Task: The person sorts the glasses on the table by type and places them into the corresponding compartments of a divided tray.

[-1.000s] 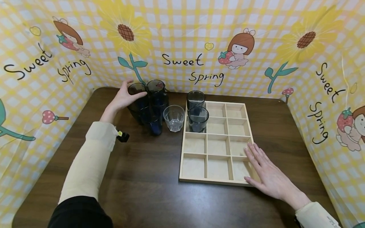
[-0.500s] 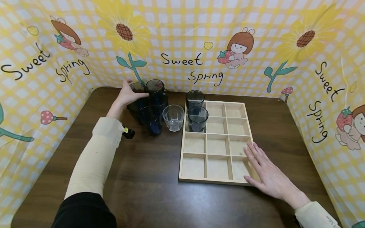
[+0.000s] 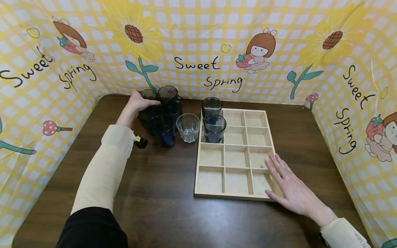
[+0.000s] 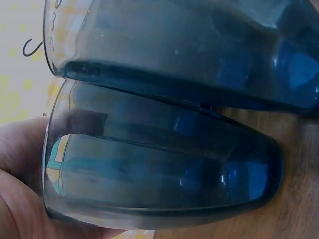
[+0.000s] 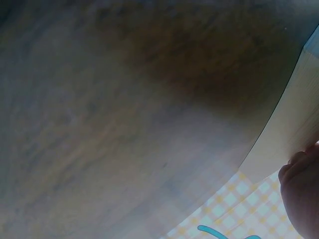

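At the back left of the table, my left hand grips a dark blue drinking glass near its rim, thumb across the near side. The left wrist view shows this glass beside another blue glass. More dark glasses crowd against it. Right of the cluster stands a clear glass. Two dark glasses stand upright in the two rear compartments of the left column of a wooden divided tray. My right hand rests with straight fingers on the tray's near right edge.
The brown table extends in front of the glasses and to both sides of the tray. A yellow checked cloth with flower prints hangs around the back and sides. A small black device sits at my left wrist.
My left hand has come down slightly around the rim of the dark blue glass, and its forearm has shifted a little right. My right hand stays on the tray edge.
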Available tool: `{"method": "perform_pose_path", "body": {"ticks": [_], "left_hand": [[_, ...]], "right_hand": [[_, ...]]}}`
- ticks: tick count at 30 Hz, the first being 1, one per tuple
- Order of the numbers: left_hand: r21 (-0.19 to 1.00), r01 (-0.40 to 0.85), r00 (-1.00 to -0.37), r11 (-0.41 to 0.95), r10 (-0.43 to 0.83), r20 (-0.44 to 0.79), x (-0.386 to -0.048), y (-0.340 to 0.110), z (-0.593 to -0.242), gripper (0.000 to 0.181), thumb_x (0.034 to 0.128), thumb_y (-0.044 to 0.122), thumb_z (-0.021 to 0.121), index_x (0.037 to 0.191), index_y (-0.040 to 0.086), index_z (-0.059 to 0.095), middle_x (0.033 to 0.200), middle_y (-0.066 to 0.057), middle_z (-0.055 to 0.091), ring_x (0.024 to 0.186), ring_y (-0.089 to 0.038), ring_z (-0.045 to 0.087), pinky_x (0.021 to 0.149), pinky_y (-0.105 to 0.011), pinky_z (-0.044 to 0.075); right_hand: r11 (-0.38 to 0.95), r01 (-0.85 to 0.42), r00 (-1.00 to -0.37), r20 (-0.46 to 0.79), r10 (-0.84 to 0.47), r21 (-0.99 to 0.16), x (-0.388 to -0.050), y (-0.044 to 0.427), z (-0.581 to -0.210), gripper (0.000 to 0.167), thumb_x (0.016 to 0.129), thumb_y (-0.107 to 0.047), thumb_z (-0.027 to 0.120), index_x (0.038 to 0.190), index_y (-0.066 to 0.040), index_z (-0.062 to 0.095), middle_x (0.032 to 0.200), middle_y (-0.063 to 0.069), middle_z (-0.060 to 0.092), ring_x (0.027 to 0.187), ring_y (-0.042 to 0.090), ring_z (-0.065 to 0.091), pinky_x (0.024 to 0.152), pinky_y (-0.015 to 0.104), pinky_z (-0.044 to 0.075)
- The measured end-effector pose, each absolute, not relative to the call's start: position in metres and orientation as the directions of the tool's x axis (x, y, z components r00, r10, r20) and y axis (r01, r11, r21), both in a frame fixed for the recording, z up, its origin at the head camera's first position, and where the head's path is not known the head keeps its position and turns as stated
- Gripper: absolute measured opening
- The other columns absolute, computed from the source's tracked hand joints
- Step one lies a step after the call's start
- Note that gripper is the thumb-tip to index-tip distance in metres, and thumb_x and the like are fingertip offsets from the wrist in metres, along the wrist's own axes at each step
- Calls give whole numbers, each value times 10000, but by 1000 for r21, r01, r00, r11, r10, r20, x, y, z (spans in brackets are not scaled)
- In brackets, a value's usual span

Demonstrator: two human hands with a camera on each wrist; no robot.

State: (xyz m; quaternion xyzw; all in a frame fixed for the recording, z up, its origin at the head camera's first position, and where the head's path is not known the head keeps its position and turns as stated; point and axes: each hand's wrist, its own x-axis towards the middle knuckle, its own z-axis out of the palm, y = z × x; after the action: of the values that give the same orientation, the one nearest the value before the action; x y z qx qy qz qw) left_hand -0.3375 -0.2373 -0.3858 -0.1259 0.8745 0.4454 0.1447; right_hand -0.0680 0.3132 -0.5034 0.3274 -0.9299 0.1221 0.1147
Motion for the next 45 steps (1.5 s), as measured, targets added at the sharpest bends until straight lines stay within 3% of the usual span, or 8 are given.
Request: {"method": "perform_pose_path", "body": {"ticks": [5,12,24,29,33,37,41,45], "left_hand": [[705,-354,-920,615,-94,-380,-337,-240,-385,1284,1020,485,737,1705,21,-245,1822,-312,-75,1689,-527,113,1323,-665,309],[730,-348,-928,588,-104,-358,-336,-246,-388,1244,993,504,773,1743,15,-91,1834,-276,-14,1693,-507,129,1343,-648,284],[881,-390,-919,267,-171,-355,-332,-259,-401,1188,966,410,840,1769,113,17,1852,-157,4,1703,-343,156,1384,-516,262],[928,-369,-916,56,-188,-353,-329,-263,-404,882,961,329,862,1651,190,330,1651,-6,364,1231,-97,526,1077,-246,480],[956,-274,-932,-104,-218,-290,-327,-263,-400,604,932,245,896,1387,236,498,1223,121,453,763,-43,440,713,-198,430],[974,-150,-943,-171,-273,-193,-325,-260,-391,615,892,200,934,1362,243,539,1277,131,514,1011,-34,563,973,-192,496],[970,-15,-951,-244,-295,-89,-322,-257,-383,619,872,133,945,1391,188,611,1361,85,617,1407,-87,536,1302,-233,341],[945,98,-950,-311,-312,-5,-318,-255,-380,484,869,106,946,1271,176,687,1172,99,735,1202,-65,626,1025,-185,480]], "right_hand": [[755,-638,-759,293,-581,-154,-69,314,-502,911,1130,-659,434,1702,40,309,1828,232,207,1753,277,52,1406,264,-14],[757,-634,-763,286,-579,-159,-69,314,-502,907,1128,-647,460,1701,41,312,1847,202,156,1753,286,56,1405,261,-18],[758,-634,-762,290,-579,-153,-68,313,-504,904,1128,-646,457,1693,47,327,1852,189,145,1752,289,62,1409,274,-6],[758,-633,-763,289,-578,-154,-68,314,-504,901,1126,-643,468,1699,37,321,1856,175,134,1753,282,59,1408,268,-5],[761,-630,-766,287,-576,-156,-68,314,-504,899,1120,-631,497,1702,31,318,1859,163,128,1754,269,49,1406,261,-7],[764,-628,-767,287,-574,-151,-68,314,-504,893,1127,-631,478,1694,42,327,1850,192,155,1753,279,51,1405,262,-15],[766,-625,-769,288,-571,-149,-68,313,-504,892,1129,-633,467,1690,47,332,1825,239,214,1753,280,56,1405,262,-15],[766,-624,-770,283,-572,-152,-67,314,-503,890,1127,-624,487,1703,33,313,1820,245,225,1754,267,49,1402,253,-17]]}}
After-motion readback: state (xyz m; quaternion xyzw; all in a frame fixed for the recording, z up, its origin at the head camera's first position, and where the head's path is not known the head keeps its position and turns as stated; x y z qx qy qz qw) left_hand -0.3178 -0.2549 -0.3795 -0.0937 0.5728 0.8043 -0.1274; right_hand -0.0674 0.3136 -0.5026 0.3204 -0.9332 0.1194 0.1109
